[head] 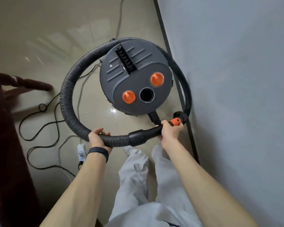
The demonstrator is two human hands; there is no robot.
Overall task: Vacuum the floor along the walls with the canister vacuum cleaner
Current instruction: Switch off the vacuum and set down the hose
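**Hose in both hands, still coiled round the canister: vacuuming looks not yet begun.**

Left of the grips, a white power strip [81, 150] lies on the glossy beige tile floor [39, 46]. The left hand [99, 136] curls round the grey ribbed flexible hose [69, 89]. The right hand [170, 130] clasps the black rigid handle tube [147, 133], just short of its orange collar [176, 121]. Beyond both grips stands the dark grey round canister vacuum cleaner [135, 76], hose circling it. Right of the right grip run the dark skirting strip [161, 30] and pale wall [236, 79]. No floor nozzle shows, so I judge every wall edge remains.
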